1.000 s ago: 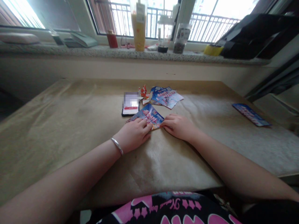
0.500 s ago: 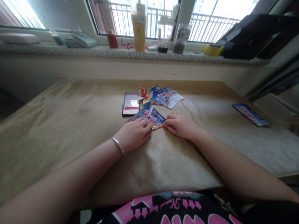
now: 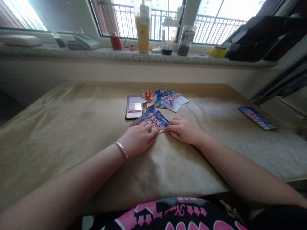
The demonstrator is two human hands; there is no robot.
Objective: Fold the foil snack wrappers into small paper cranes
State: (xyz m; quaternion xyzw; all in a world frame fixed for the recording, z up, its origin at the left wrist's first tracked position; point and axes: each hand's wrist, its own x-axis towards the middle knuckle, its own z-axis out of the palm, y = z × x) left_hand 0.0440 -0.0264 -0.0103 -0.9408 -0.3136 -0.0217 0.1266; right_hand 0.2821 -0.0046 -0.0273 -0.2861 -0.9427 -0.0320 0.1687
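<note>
A blue printed paper leaflet [image 3: 153, 118], folded to a triangular top with a narrow orange strip along its near edge, lies on the table between my hands. My left hand [image 3: 141, 136] rests over its lower left part, fingers pressed onto the near edge. At the right corner, my right hand [image 3: 183, 130] pinches the fold between thumb and fingers. A phone [image 3: 134, 111] with a lit screen lies just beyond the left side of the leaflet. Behind it are an orange-and-white folded paper piece [image 3: 147, 95] and a fanned pile of similar leaflets [image 3: 171, 99].
Another blue leaflet [image 3: 257, 118] lies at the table's right side. A cloth-like cover [image 3: 83, 127] spreads over the table. On the stone windowsill [image 3: 96, 55] stand a tall yellow-filled container [image 3: 143, 35], a red jar [image 3: 115, 42], clear cups and a black bag [image 3: 259, 38].
My left fingers have slid a little to the right along the leaflet's near edge. My right hand has shifted slightly left, so the fingertips of both hands are closer together.
</note>
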